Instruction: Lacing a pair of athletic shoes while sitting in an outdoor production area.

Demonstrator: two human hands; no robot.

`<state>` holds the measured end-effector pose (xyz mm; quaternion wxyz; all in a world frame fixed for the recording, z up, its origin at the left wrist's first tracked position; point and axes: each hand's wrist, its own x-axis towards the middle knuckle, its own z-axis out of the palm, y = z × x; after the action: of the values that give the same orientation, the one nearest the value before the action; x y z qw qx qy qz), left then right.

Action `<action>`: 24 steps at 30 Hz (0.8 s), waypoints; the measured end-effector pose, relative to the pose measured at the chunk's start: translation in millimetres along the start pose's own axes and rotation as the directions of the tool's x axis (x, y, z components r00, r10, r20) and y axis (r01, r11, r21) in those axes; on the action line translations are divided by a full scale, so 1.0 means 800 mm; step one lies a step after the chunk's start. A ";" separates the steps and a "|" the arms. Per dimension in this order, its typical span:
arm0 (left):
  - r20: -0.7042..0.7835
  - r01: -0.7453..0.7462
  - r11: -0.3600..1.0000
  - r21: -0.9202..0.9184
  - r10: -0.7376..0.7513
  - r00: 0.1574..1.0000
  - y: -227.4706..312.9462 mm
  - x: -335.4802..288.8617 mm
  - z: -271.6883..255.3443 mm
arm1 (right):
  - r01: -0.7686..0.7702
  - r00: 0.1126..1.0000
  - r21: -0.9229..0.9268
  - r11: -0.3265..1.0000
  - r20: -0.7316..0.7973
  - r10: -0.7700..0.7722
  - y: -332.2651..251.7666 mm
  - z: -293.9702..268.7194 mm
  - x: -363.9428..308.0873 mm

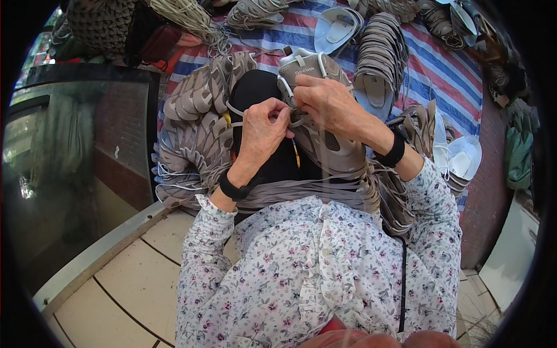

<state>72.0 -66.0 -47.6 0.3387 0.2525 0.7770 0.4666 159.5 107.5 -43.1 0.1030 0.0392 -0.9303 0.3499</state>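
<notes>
A taupe shoe upper (335,152) with mesh panels and a pale tongue lies across my lap, its collar end pointing away from me. My left hand (262,132) is closed in a pinch on a pale shoelace (300,121) beside the upper's edge. Curled over the eyelet area, my right hand (332,107) has its fingers closed at the lacing; their tips are partly hidden. A white loop of lace shows just left of the right fingers. Black cloth (255,87) covers my knee under the left hand. Both wrists wear black bands.
Nested stacks of taupe uppers (200,93) crowd my left side, with another stack (380,52) ahead right. Long flat laces (278,194) lie across my lap. A striped sheet (441,75) spreads beneath. Pale cords (185,17) hang far left. A dark glass panel (75,156) stands left.
</notes>
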 end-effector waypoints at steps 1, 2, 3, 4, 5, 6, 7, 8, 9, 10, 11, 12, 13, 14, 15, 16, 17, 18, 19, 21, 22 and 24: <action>-0.003 0.002 1.000 -0.002 -0.002 1.000 0.003 -0.001 0.000 | 0.002 1.000 0.001 1.000 0.003 -0.002 0.001 -0.002 0.000; -0.066 -0.060 0.998 0.032 0.062 0.996 0.005 -0.003 0.000 | 0.004 1.000 0.012 1.000 0.006 -0.004 0.001 -0.008 0.000; -0.126 -0.121 0.990 0.070 0.129 0.984 0.008 -0.003 0.001 | 0.004 1.000 0.023 1.000 0.008 -0.005 0.003 -0.014 -0.001; -0.128 -0.122 0.990 0.066 0.130 0.983 0.012 -0.001 0.001 | 0.006 1.000 0.020 1.000 0.010 -0.006 0.009 -0.024 -0.002; -0.144 -0.216 0.969 0.118 0.232 0.962 0.016 0.002 0.002 | 0.009 0.997 -0.071 0.997 -0.075 -0.014 0.022 -0.037 -0.002; -0.155 -0.307 0.936 0.171 0.333 0.930 0.019 0.006 0.003 | 0.005 0.987 -0.161 0.987 -0.160 -0.031 0.037 -0.053 -0.004; -0.158 -0.311 0.935 0.172 0.338 0.928 0.022 0.011 0.005 | 0.004 0.966 -0.209 0.978 -0.251 -0.058 0.055 -0.074 -0.005; -0.125 -0.335 0.921 0.200 0.363 0.923 0.023 0.018 0.010 | -0.001 0.937 -0.257 0.966 -0.337 -0.089 0.071 -0.096 -0.011; -0.080 -0.368 0.904 0.217 0.392 0.916 0.026 0.027 0.020 | -0.141 0.933 -0.038 0.989 -0.338 0.120 0.082 -0.120 -0.029; -0.090 -0.363 0.904 0.228 0.391 0.916 0.031 0.030 0.023 | -0.255 0.907 0.200 0.946 -0.290 0.306 0.090 -0.132 -0.034; -0.038 -0.273 0.949 0.155 0.282 0.959 0.039 0.033 0.024 | -0.336 0.891 0.465 0.819 -0.126 0.437 0.076 -0.140 -0.037; 0.021 -0.173 0.981 0.088 0.172 0.985 0.044 0.037 0.025 | -0.330 0.893 0.469 0.819 -0.125 0.432 0.065 -0.128 -0.039; 0.052 -0.149 0.988 0.030 0.147 0.988 0.040 0.046 0.031 | -0.229 0.894 0.787 0.572 -0.062 0.443 0.046 -0.117 -0.041; 0.061 -0.157 0.987 0.033 0.154 0.986 0.035 0.054 0.034 | -0.100 0.909 0.971 0.216 0.000 0.418 0.027 -0.104 -0.040; 0.056 -0.192 0.977 0.095 0.187 0.981 0.026 0.058 0.031 | -0.078 0.895 0.993 0.088 0.031 0.445 0.008 -0.089 -0.037; 0.071 -0.235 0.961 0.147 0.227 0.971 0.026 0.062 0.034 | -0.072 0.893 0.993 0.089 0.024 0.449 0.019 -0.085 -0.047; 0.080 -0.237 0.959 0.153 0.227 0.971 0.028 0.063 0.037 | -0.015 0.932 1.000 -0.002 0.015 0.362 0.036 -0.075 -0.063; 0.076 -0.336 0.903 0.267 0.328 0.942 0.031 0.065 0.041 | 0.033 0.962 0.995 -0.097 -0.005 0.272 0.051 -0.069 -0.078; 0.081 -0.421 0.823 0.382 0.424 0.902 0.034 0.066 0.042 | -0.040 0.906 0.999 -0.017 0.043 0.421 0.048 -0.070 -0.087; 0.095 -0.426 0.775 0.467 0.435 0.895 0.034 0.067 0.045 | -0.133 0.860 0.985 0.113 0.058 0.507 0.058 -0.049 -0.095; 0.108 -0.437 0.725 0.533 0.454 0.885 0.034 0.069 0.048 | -0.246 0.800 0.938 0.243 0.055 0.597 0.063 -0.041 -0.100; 0.125 -0.480 0.695 0.536 0.497 0.859 0.036 0.067 0.049 | -0.323 0.787 0.876 0.358 0.038 0.616 0.051 -0.019 -0.091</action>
<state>69.7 6.0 -50.8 0.1041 0.5288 0.7869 0.3003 227.1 148.0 -74.3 0.1030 -0.2403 -0.5794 0.7720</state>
